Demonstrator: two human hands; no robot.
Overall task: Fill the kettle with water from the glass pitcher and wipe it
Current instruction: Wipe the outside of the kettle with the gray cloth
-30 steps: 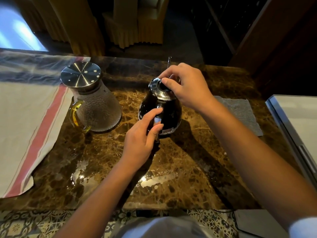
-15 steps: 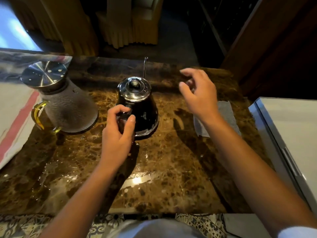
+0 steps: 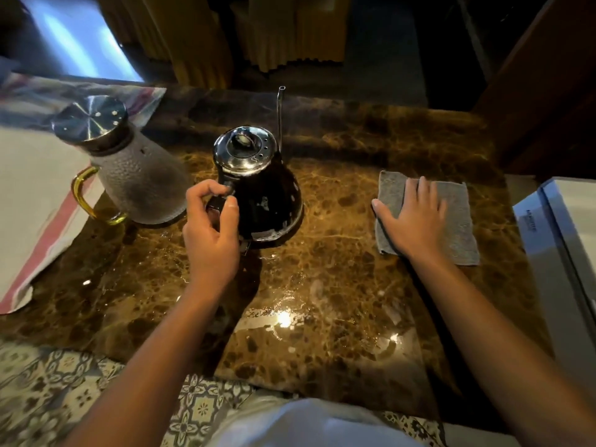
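The brown marble desk (image 3: 322,301) with a glossy top carries everything; its near edge is partly covered by the person's arms and white clothing. A white cloth with a red stripe (image 3: 35,201) lies over the left edge of the desk and is cut off by the picture border. A white box-shaped object (image 3: 561,240) stands past the right edge; only a part of it is visible and its small label is too blurred to read.

The frosted glass pitcher with a round metal lid and a yellow handle (image 3: 138,185) stands upright near the far left corner, touching the striped cloth. Just beside it, near the middle of the far edge, stands the dark conical kettle with a shiny steel lid and a thin upright spout (image 3: 271,201). The lid is on the kettle.

The grey square cloth (image 3: 451,217) lies flat near the right edge, well apart from the kettle.

The right hand (image 3: 416,217) lies flat on the grey cloth with straight, spread fingers, and it hides the cloth's middle. The left hand (image 3: 209,233) has its fingers and thumb curled around the dark handle of the kettle; most of the handle is hidden by this hand.
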